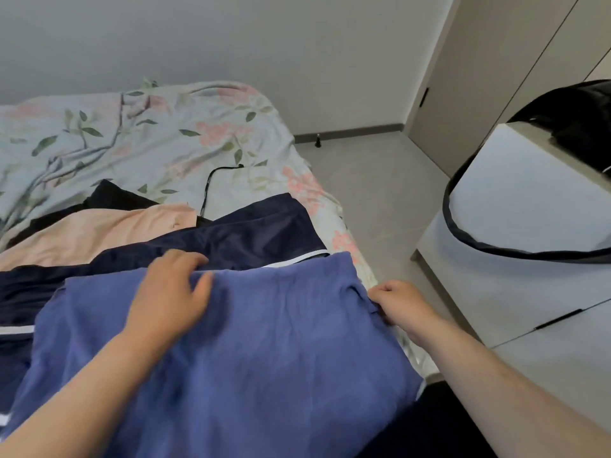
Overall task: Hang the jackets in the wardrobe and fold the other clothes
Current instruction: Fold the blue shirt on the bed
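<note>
A blue-violet garment (pixel 264 352) lies spread across the near end of the bed. My left hand (pixel 168 292) rests on its upper edge, fingers curled over the fold. At the garment's right edge my right hand (pixel 400 300) pinches the cloth. Under it lies a dark navy garment with white trim (pixel 258 233). Further left lie a peach garment (pixel 99 233) and a black one (pixel 112 196) with a thin strap.
The bed carries a floral sheet (pixel 148 137). To the right stands a white cabinet (pixel 515 259) with a black bag (pixel 578 117) on top and its strap hanging down. Wardrobe doors (pixel 496 77) stand at the back right. Grey floor (pixel 373 200) runs between bed and cabinet.
</note>
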`<state>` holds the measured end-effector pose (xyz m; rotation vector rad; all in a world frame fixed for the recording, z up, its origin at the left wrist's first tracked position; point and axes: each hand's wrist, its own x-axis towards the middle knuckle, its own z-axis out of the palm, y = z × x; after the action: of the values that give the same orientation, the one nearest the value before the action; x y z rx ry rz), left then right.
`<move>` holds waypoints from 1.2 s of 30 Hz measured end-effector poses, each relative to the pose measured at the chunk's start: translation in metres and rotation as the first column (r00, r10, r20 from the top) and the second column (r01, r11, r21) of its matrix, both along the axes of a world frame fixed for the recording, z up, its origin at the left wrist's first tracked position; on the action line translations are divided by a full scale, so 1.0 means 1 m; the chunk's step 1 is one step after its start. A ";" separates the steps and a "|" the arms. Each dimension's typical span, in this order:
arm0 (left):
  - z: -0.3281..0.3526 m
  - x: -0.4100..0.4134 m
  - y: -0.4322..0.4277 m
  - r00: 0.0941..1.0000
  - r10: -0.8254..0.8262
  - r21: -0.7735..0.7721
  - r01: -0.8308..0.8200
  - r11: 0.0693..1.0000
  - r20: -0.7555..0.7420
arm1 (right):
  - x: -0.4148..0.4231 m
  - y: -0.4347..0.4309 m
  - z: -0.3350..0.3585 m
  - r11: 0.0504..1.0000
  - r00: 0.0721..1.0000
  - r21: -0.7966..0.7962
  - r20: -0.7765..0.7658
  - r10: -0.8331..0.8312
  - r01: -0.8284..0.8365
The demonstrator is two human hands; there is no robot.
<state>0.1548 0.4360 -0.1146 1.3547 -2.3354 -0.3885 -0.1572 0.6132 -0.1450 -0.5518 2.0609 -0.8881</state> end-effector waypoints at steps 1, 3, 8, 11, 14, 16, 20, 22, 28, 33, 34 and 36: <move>-0.002 -0.027 0.016 0.996 -0.077 0.122 0.080 0.989 -0.034 | 0.001 0.007 0.000 0.999 1.000 0.046 0.002 0.005 -0.005; -0.011 -0.081 0.044 0.977 -0.203 0.302 0.215 0.929 -0.071 | 0.007 0.020 0.001 0.989 1.000 0.145 0.009 0.017 -0.018; -0.040 -0.196 0.083 0.971 -0.236 0.530 0.213 0.821 -0.024 | 0.023 0.050 0.003 0.960 0.989 0.245 -0.006 0.145 -0.139; -0.050 -0.227 0.093 0.975 -0.184 0.534 0.088 0.841 0.129 | 0.028 0.061 0.001 0.967 0.967 0.127 0.152 0.202 -0.222; -0.058 -0.232 0.095 0.964 -0.170 0.457 0.059 0.888 0.205 | 0.041 0.068 0.001 0.963 0.952 -0.007 0.148 0.269 -0.271; -0.060 -0.228 0.090 0.975 -0.168 0.447 0.088 0.890 0.144 | 0.051 0.069 0.006 0.957 0.953 -0.057 0.094 0.289 -0.284; -0.041 -0.197 0.072 0.963 -0.075 0.575 0.217 0.789 -0.260 | 0.075 0.068 0.020 0.949 0.948 -0.172 0.135 0.289 -0.265; -0.025 -0.169 0.059 0.941 0.073 0.709 0.195 0.678 -0.329 | 0.095 0.063 0.030 0.932 0.935 -0.212 0.141 0.326 -0.293; 0.020 -0.052 0.013 0.886 0.192 0.710 0.191 0.677 -0.421 | 0.169 0.027 0.060 0.842 0.871 -0.309 0.075 0.486 -0.443; 0.032 0.047 -0.018 0.845 0.314 0.706 0.102 0.701 -0.433 | 0.245 -0.011 0.066 0.761 0.797 -0.331 0.041 0.602 -0.558; 0.034 0.063 -0.022 0.841 0.335 0.700 0.070 0.711 -0.425 | 0.261 -0.018 0.065 0.745 0.779 -0.331 0.040 0.625 -0.580; 0.036 0.092 -0.029 0.839 0.367 0.679 0.004 0.734 -0.402 | 0.291 -0.031 0.064 0.713 0.744 -0.337 0.051 0.667 -0.616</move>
<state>0.2467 0.4070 -0.0786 1.5085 -1.6219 -1.4314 0.1337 0.5821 -0.0813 -1.2324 1.4055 -0.7764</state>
